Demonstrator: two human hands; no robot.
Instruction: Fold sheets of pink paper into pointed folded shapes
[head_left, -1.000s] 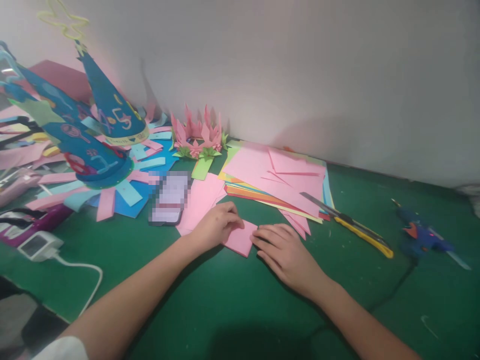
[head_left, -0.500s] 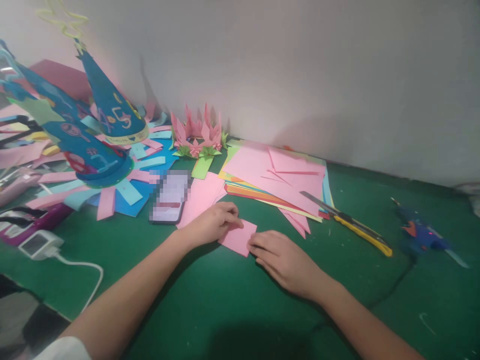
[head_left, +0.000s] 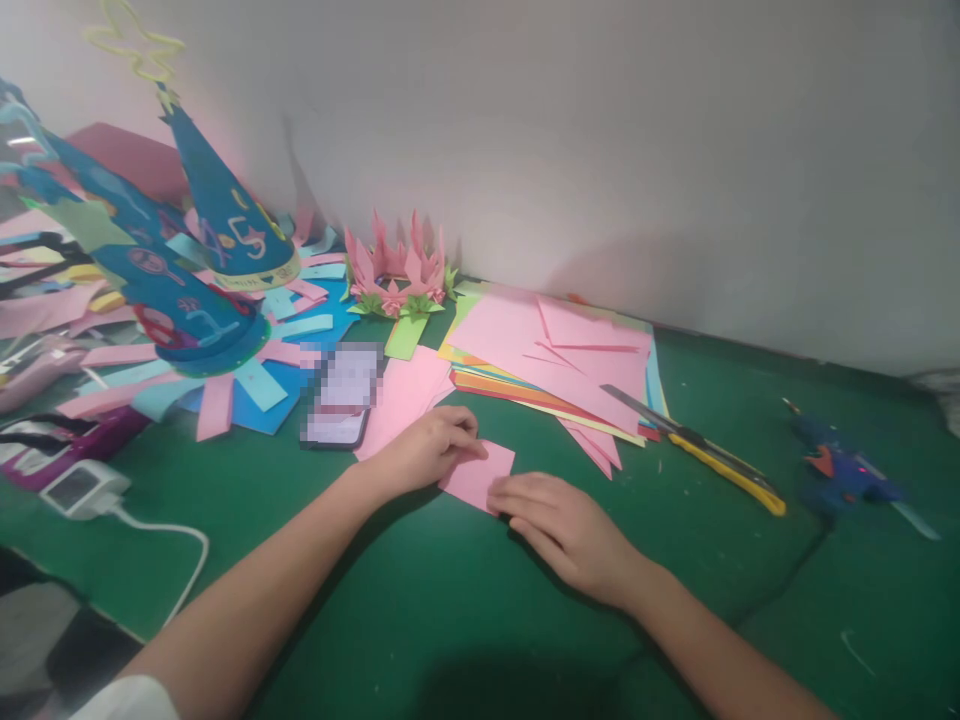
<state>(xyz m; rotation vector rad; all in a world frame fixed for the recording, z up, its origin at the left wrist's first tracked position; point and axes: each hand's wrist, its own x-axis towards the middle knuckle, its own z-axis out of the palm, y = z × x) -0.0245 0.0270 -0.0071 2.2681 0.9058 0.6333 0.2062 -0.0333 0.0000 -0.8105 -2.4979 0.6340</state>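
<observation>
Left hand (head_left: 429, 447) curled, right hand (head_left: 562, 528) extended, I apparently press the pink paper (head_left: 477, 478) against the green table (head_left: 420, 590) to stop slipping; whether either pinches, I cannot tell.

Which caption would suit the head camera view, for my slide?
Both hands touch a small pink paper on a green table, near stacked coloured sheets.

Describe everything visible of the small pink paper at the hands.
The pink paper is a small, plain, matte, roughly four-sided piece with straight edges. It lies about flat on the green table, turned at an angle. The left hand touches its far left part; the right hand has fingertips at its near right edge. Fingers hide some of it; layers can't be told.
</observation>
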